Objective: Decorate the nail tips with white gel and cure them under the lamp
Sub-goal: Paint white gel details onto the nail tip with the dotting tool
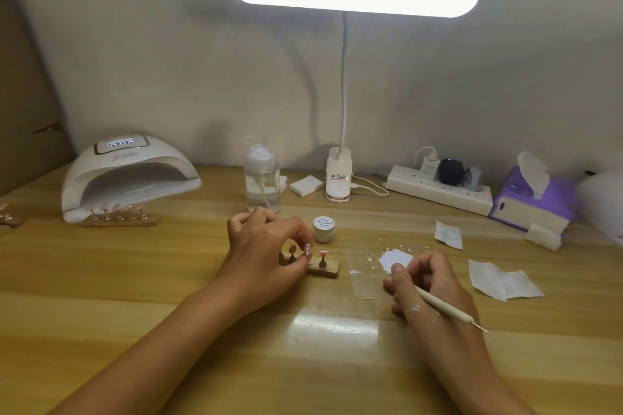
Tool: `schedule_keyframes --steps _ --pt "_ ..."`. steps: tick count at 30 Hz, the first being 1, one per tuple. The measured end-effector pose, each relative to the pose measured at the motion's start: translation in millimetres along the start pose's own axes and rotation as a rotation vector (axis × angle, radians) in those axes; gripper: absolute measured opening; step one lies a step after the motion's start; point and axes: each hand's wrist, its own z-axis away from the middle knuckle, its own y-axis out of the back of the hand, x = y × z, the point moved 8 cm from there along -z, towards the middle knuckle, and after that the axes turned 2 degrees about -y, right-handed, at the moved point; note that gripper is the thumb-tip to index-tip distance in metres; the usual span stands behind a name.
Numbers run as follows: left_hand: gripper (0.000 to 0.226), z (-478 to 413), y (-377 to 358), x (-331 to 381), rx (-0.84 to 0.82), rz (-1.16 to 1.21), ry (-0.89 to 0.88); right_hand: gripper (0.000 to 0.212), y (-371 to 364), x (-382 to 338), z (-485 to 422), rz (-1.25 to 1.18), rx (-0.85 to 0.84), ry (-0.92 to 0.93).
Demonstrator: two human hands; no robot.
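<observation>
Wooden table holds a small stand whose nail tip the left hand pinches between thumb and forefinger. Right hand curls round a dotting pen beside smeared white gel; curing lamp sits far left

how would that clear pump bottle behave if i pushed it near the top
The clear pump bottle stands tall and narrow, so a high push would probably tip it rather than slide it. The liquid visible inside likely adds weight, steadying it somewhat.
</observation>
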Motion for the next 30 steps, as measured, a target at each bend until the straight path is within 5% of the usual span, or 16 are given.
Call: schedule_keyframes --steps 30 --pt "0.017 -2 -7 9 -0.071 -0.256 -0.112 0.018 3 1 -3 -0.056 0.050 0.080"
